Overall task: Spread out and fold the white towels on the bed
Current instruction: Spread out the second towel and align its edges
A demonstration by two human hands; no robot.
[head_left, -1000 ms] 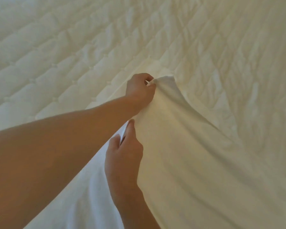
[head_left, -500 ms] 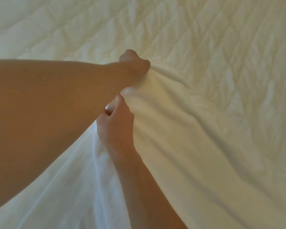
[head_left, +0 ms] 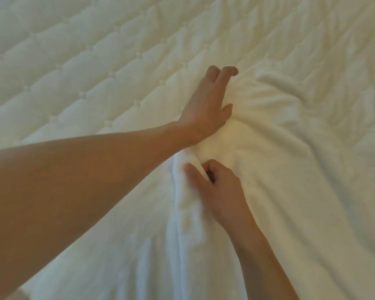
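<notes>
imo with the left hand (head_left: pixel 206 107) flat, fingers straight, on the towel (head_left: pixel 290 191) and the right hand (head_left: pixel 221 191) pinching a fold, smooth outward across the bed (head_left: pixel 74 61) before folding.

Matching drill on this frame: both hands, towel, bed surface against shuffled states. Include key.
1 left hand
2 right hand
3 white towel
4 quilted bed cover

A pinches a raised towel fold
B rumpled, under both hands
C fingers straight, pressing on the towel
D diamond-stitched, beneath the towel

Pairs: 1-C, 2-A, 3-B, 4-D
</notes>
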